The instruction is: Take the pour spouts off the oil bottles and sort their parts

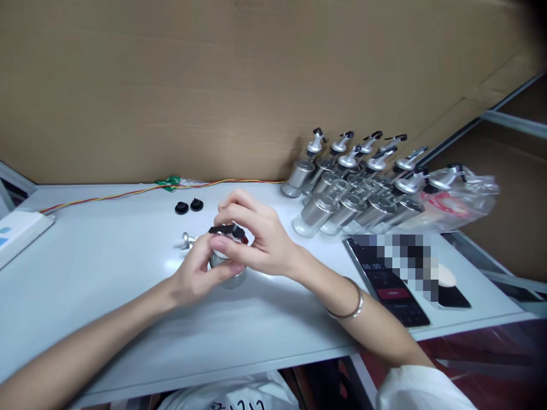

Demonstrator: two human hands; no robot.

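- Left hand [192,276], one: curled around the side of the glass bottle [233,279], which stands at the centre of my clock, above the table [141,336]; whether its base touches the table, I cannot tell.
- Right hand [273,242], one: thumb and fingers pinching the black-topped spout [228,230] at the bottle's mouth.
- Handling note: I judge it best to brace the glass low and upright, with the spout square over the mouth and no sideways force on its black lever.
- Contents of this bottle: hidden by my fingers.
- Loose metal fitting [185,241], one: between 9 and 10 o'clock, lying on its side.
- Black stoppers [182,208], two: between 10 and 11.
- Phone [371,279], one: towards 4.
- Spouted bottles [319,210], a cluster: towards 2, metal-sleeved; no liquid that I can make out.
- Clear plastic bag [478,199], one: beyond them, something red inside.
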